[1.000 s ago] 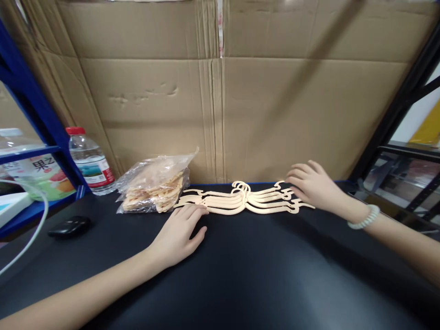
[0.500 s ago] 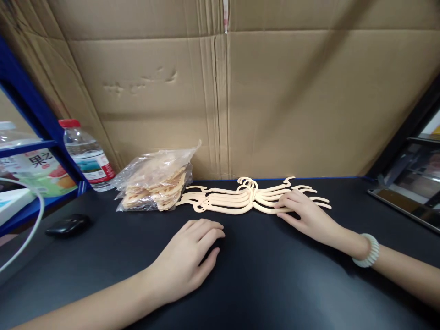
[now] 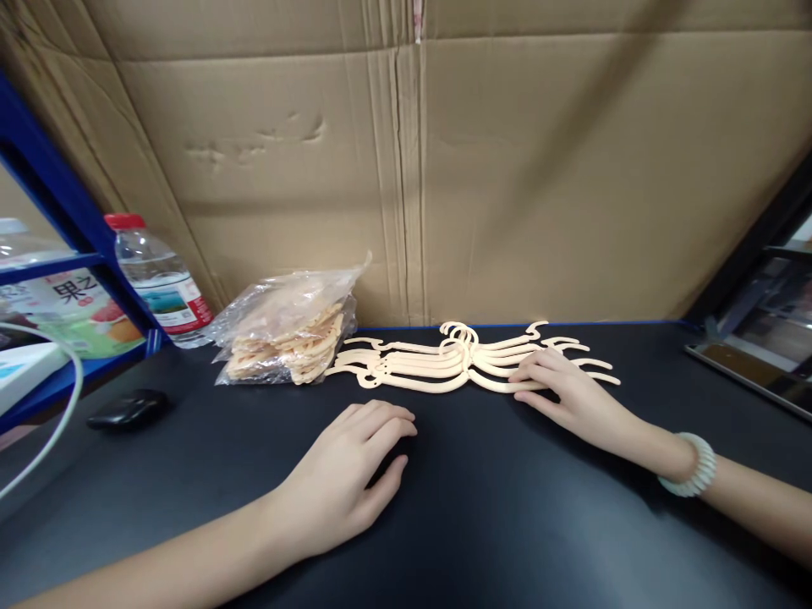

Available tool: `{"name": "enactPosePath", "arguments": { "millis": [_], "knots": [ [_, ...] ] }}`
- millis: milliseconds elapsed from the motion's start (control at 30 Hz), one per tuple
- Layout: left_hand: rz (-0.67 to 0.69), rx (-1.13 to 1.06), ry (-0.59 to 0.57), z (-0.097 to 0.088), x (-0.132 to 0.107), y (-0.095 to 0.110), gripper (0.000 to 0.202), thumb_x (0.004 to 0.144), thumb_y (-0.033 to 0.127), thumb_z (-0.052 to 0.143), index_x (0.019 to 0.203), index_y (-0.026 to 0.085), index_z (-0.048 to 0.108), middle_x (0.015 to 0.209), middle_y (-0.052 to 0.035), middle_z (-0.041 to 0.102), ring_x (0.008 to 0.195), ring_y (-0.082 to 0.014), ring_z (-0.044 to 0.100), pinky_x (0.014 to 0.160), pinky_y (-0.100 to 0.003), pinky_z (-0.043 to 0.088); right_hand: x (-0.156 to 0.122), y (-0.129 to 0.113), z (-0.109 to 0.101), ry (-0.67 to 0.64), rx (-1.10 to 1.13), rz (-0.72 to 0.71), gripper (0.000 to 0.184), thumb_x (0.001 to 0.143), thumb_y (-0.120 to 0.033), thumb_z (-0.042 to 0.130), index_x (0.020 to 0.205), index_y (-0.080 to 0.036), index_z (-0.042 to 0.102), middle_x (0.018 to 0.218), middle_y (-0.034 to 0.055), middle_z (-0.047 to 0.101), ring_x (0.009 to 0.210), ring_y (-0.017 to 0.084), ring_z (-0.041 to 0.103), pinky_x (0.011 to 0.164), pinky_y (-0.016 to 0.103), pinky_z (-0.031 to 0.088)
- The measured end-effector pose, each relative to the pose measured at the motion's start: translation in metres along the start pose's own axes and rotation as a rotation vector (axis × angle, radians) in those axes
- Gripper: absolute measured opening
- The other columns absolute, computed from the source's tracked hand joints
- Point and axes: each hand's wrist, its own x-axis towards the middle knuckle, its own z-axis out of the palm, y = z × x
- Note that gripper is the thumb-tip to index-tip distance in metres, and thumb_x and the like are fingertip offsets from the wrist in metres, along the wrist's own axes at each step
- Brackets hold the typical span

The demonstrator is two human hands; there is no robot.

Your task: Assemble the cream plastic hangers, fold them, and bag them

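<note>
Hangers (image 3: pixel 426 370) look light, stiff; I'd grip near bars (image 3: pixel 422 388), right hand (image 3: pixel 574 396) curled there, pinch unclear, left hand (image 3: pixel 348 469) empty, fingers loosely bent.

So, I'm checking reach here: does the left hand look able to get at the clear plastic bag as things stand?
Probably yes: the left hand holds nothing visible, and only black tabletop shows between it and the clear plastic bag; the mouse lies off to the left.

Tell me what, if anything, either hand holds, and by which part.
The left hand holds nothing. The right hand lies over the right arms of the hangers; whether it holds any can't be told.
</note>
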Motion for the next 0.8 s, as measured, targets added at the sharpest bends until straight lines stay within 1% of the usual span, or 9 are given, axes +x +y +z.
{"name": "enactPosePath", "arguments": {
  "millis": [167, 333, 500, 567, 667, 733, 800],
  "knots": [
    [-0.014, -0.006, -0.007, 0.0, 0.0, 0.0, 0.025, 0.09, 0.015, 0.048, 0.112, 0.022, 0.055, 0.119, -0.009, 0.063, 0.109, -0.0246, 0.058, 0.091, -0.042, 0.047, 0.0, 0.001, 0.001, 0.017, 0.004, 0.0, 0.014, 0.093, -0.028, 0.054, 0.099, -0.023, 0.066, 0.1, 0.0089, 0.064, 0.096, 0.025, 0.059, 0.085, 0.043, 0.051],
    [-0.02, -0.024, -0.003, 0.001, 0.001, 0.0, 0.025, 0.089, 0.015, 0.048, 0.112, 0.022, 0.055, 0.118, -0.0088, 0.063, 0.108, -0.0247, 0.059, 0.092, -0.042, 0.048, 0.001, -0.001, 0.001, 0.022, 0.015, 0.006, 0.012, 0.093, -0.029, 0.054, 0.091, -0.024, 0.065, 0.096, 0.0077, 0.064, 0.093, 0.024, 0.059, 0.081, 0.041, 0.051],
    [-0.043, -0.106, -0.005, -0.001, 0.002, 0.0, 0.027, 0.088, 0.014, 0.049, 0.113, 0.022, 0.055, 0.118, -0.0086, 0.063, 0.108, -0.0241, 0.059, 0.093, -0.04, 0.049, 0.001, -0.005, -0.001, 0.007, 0.005, 0.005, 0.012, 0.094, -0.027, 0.053, 0.088, -0.023, 0.062, 0.093, 0.0072, 0.063, 0.091, 0.023, 0.058, 0.081, 0.04, 0.05],
    [-0.077, -0.171, 0.002, -0.002, 0.002, 0.002, 0.027, 0.088, 0.015, 0.049, 0.113, 0.022, 0.055, 0.116, -0.0082, 0.063, 0.107, -0.0236, 0.059, 0.093, -0.04, 0.05, 0.001, -0.006, -0.001, 0.01, -0.003, -0.001, 0.012, 0.094, -0.027, 0.052, 0.088, -0.023, 0.061, 0.093, 0.0072, 0.063, 0.091, 0.023, 0.058, 0.081, 0.041, 0.049],
    [-0.191, -0.287, 0.036, -0.003, 0.001, 0.005, 0.025, 0.088, 0.019, 0.05, 0.112, 0.023, 0.057, 0.112, -0.006, 0.066, 0.104, -0.0227, 0.062, 0.092, -0.039, 0.051, 0.001, -0.007, -0.002, 0.037, 0.005, -0.006, 0.012, 0.094, -0.029, 0.052, 0.088, -0.023, 0.061, 0.092, 0.0073, 0.063, 0.089, 0.023, 0.059, 0.08, 0.041, 0.049],
    [-0.263, -0.358, 0.069, -0.003, 0.001, 0.006, 0.023, 0.088, 0.022, 0.052, 0.11, 0.024, 0.059, 0.109, -0.0042, 0.067, 0.102, -0.0225, 0.063, 0.092, -0.039, 0.051, 0.001, -0.009, -0.003, 0.06, 0.025, 0.011, 0.013, 0.094, -0.03, 0.051, 0.088, -0.023, 0.061, 0.091, 0.0071, 0.065, 0.086, 0.023, 0.061, 0.077, 0.038, 0.051],
    [-0.299, -0.438, 0.108, -0.002, 0.002, 0.005, 0.021, 0.087, 0.022, 0.053, 0.107, 0.024, 0.061, 0.106, -0.0036, 0.069, 0.101, -0.0222, 0.064, 0.092, -0.038, 0.051, 0.002, -0.011, -0.004, 0.079, 0.043, 0.045, 0.014, 0.094, -0.03, 0.05, 0.088, -0.023, 0.06, 0.088, 0.0066, 0.066, 0.082, 0.022, 0.063, 0.072, 0.035, 0.052]
  ]
}}
